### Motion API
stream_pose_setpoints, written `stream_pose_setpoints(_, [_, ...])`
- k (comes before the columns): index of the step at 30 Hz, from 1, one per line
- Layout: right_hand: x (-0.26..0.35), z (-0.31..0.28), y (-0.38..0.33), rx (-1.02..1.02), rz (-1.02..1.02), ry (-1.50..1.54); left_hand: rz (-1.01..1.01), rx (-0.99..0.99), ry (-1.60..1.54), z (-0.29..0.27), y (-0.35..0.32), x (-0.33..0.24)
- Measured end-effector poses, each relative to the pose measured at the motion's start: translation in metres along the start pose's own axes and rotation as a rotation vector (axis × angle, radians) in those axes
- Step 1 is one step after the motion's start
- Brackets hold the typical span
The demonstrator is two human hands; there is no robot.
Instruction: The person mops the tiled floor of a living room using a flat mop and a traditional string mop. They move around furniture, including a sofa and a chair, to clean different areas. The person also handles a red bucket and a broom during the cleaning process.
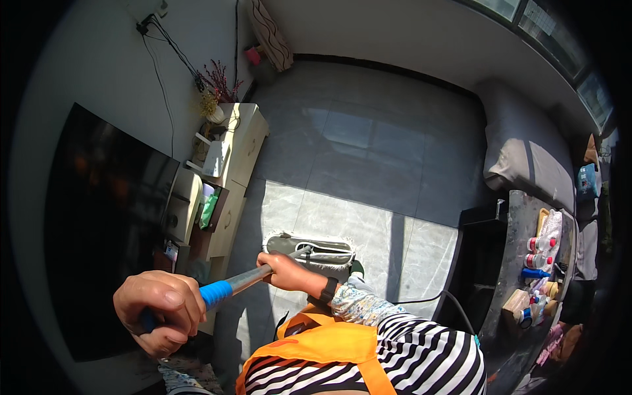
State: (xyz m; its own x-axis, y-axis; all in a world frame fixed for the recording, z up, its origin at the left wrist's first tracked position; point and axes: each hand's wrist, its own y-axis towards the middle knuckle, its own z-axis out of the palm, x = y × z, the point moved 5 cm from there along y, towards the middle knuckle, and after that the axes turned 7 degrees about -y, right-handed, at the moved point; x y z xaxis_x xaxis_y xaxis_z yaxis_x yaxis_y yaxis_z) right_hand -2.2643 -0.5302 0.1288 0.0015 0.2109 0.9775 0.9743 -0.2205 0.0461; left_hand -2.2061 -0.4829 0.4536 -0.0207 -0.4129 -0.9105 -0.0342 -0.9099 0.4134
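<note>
The tiled floor [368,158] takes most of the view, grey and partly in sun, with a dark television screen [99,224] on the wall at the left, a pale low cabinet [240,151] below it, a grey sofa [526,164] at the right and a dark table [520,217] with small bottles on it. In the middle of this stands the flat mop [309,251], its wide grey pad lying on the floor just in front of the person, near the foot of the cabinet. Its metal handle [250,278] rises toward the camera and ends in a blue grip [214,293]. The left hand [158,313] is closed fully around the top of the handle, at the blue grip, and the right hand [286,271] is closed around the metal shaft lower down, close to the pad. To mop well here, I judge that the pad should stay flat on the tiles, the lower hand should press and guide while the upper hand steers, and the strokes should be kept clear of the black cable [434,299] lying on the floor at the right.
</note>
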Motion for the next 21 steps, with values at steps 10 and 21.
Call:
stream_pose_setpoints(10, [-0.043,-0.223,-0.011,-0.522,-0.127,-0.499,0.186,-0.008,0.179,0.070,0.079,0.079])
stream_pose_setpoints(21, [-0.228,-0.451,-0.076,-0.844,0.338,-0.792,0.063,-0.027,0.304,0.153,0.177,0.333])
